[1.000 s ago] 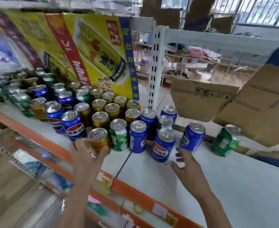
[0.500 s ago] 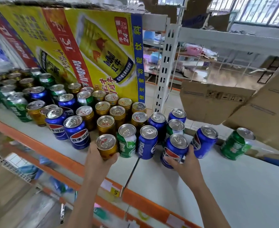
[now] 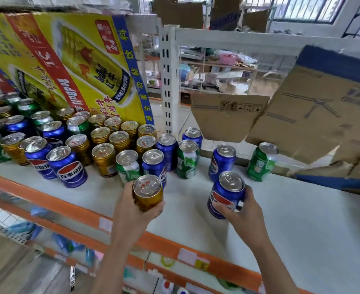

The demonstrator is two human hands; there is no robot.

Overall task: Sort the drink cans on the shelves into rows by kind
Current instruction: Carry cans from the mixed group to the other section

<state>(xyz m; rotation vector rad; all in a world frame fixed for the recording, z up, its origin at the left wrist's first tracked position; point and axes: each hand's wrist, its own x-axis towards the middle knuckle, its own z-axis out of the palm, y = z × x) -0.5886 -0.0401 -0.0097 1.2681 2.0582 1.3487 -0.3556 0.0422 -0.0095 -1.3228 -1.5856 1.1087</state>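
The left hand [image 3: 132, 206] grasps a gold can [image 3: 148, 193] from below, fingers curled round its body, above the front edge of the shelf [image 3: 302, 225]. The right hand [image 3: 241, 211] grasps a blue can [image 3: 225, 195] near the same front edge; whether it stands on the shelf, I cannot tell. Behind them, toward the back edge, mixed cans stand together: a green can [image 3: 128, 166], another blue can [image 3: 221, 161], and a second green can [image 3: 259, 162] alone further right. Cardboard boxes [image 3: 314, 115] lean at the back right corner.

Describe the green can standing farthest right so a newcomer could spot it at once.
Start at the big tilted cardboard box on the right of the white shelf. Just below its lower edge stands a green can, alone at the back. Unlike the other green cans, it stands apart from the crowd, right of a blue can.
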